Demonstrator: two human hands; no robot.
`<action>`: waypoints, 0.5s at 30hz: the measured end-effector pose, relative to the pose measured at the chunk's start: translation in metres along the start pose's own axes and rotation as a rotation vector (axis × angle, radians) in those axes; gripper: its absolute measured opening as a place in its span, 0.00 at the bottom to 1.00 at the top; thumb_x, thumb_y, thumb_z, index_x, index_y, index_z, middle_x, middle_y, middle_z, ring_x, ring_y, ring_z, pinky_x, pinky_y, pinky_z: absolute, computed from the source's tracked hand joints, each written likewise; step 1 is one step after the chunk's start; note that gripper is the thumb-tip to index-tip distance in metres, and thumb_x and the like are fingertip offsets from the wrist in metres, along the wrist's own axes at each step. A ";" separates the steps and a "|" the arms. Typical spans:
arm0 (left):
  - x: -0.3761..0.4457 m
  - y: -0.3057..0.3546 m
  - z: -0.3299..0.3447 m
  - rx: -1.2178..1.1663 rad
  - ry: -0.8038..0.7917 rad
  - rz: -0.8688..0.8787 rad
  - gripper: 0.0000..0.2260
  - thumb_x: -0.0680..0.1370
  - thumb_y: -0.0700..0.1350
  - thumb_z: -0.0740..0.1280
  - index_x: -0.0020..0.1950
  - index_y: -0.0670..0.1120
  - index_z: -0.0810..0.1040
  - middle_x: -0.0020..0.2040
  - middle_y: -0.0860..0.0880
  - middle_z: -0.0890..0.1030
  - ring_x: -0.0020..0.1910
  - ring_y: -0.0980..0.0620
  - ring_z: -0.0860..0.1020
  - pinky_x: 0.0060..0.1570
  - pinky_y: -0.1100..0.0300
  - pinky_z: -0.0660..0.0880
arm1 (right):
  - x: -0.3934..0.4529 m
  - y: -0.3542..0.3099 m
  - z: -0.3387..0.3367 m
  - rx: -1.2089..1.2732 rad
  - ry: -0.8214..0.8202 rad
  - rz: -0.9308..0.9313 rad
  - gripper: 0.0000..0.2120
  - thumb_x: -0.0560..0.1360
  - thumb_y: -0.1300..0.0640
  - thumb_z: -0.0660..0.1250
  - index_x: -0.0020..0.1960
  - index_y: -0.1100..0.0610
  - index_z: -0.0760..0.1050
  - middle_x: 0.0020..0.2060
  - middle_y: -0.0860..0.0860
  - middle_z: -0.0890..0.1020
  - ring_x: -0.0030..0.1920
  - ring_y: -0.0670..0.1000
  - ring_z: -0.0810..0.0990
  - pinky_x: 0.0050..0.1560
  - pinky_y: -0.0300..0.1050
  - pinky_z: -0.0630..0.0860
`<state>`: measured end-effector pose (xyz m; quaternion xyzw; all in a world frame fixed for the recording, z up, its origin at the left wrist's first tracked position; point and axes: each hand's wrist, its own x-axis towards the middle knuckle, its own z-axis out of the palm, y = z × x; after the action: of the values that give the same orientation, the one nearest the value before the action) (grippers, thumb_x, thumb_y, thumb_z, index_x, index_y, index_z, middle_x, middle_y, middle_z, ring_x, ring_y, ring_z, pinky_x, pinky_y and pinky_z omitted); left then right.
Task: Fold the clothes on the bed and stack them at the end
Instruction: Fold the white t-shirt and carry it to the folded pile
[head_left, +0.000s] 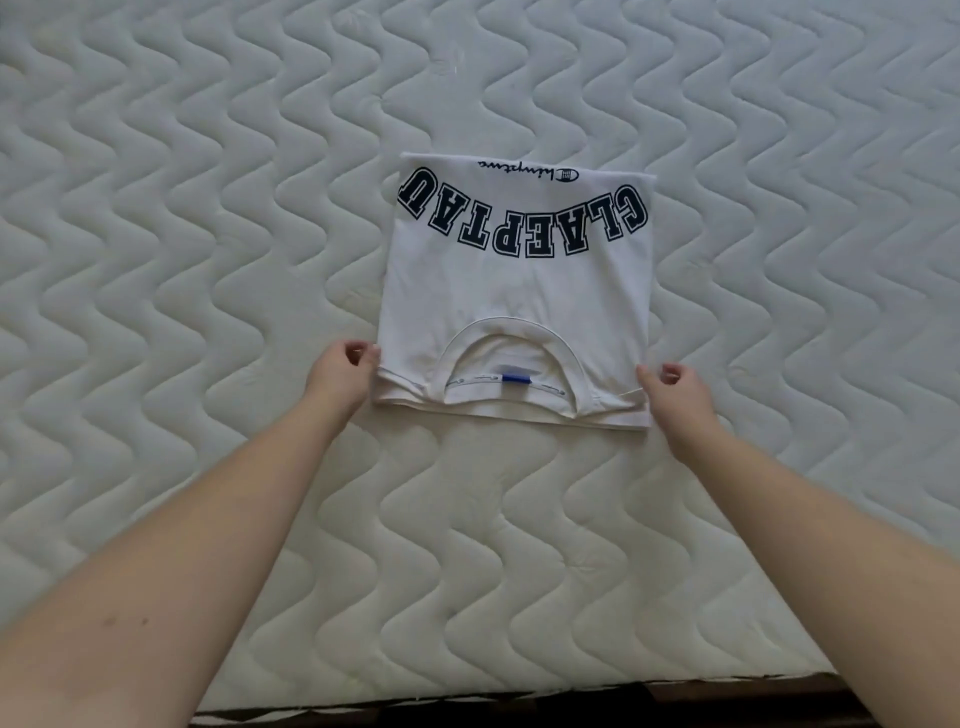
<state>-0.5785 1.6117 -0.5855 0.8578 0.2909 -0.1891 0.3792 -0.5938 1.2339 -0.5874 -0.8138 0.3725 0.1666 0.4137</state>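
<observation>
A white T-shirt (514, 291) with dark block lettering lies folded into a flat rectangle in the middle of the mattress, its collar and blue neck tag toward me. My left hand (340, 371) pinches the shirt's near left corner between thumb and curled fingers. At the near right corner, my right hand (670, 387) touches the edge with its thumb, fingers curled; whether it grips the fabric is not clear. Both forearms reach in from the bottom of the view.
The quilted white mattress (208, 234) with a wavy stitch pattern fills the view. Its near edge (467, 699) runs along the bottom, with a dark strip of bed frame below. No other clothes are in view.
</observation>
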 end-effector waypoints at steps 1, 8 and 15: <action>0.005 0.003 -0.002 0.015 -0.049 -0.006 0.18 0.80 0.49 0.66 0.65 0.39 0.76 0.60 0.41 0.80 0.59 0.43 0.77 0.59 0.55 0.71 | 0.007 -0.003 0.000 0.011 -0.004 0.028 0.28 0.76 0.47 0.69 0.69 0.63 0.70 0.64 0.60 0.76 0.62 0.59 0.76 0.65 0.52 0.71; 0.019 0.017 -0.012 0.056 -0.381 -0.062 0.12 0.78 0.49 0.70 0.56 0.43 0.81 0.42 0.49 0.81 0.37 0.54 0.76 0.34 0.62 0.70 | 0.028 -0.012 -0.005 -0.122 -0.203 0.031 0.18 0.72 0.47 0.75 0.53 0.61 0.81 0.43 0.55 0.82 0.41 0.54 0.79 0.44 0.46 0.74; 0.022 0.004 -0.017 -0.344 -0.410 -0.102 0.08 0.79 0.39 0.67 0.57 0.42 0.73 0.49 0.42 0.73 0.44 0.47 0.71 0.44 0.57 0.66 | 0.023 -0.009 -0.018 0.017 -0.317 0.001 0.09 0.76 0.49 0.71 0.44 0.54 0.76 0.44 0.52 0.82 0.43 0.51 0.81 0.46 0.46 0.80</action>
<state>-0.5572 1.6306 -0.5842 0.7089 0.2789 -0.3255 0.5601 -0.5726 1.2120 -0.5848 -0.7735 0.3041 0.2900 0.4744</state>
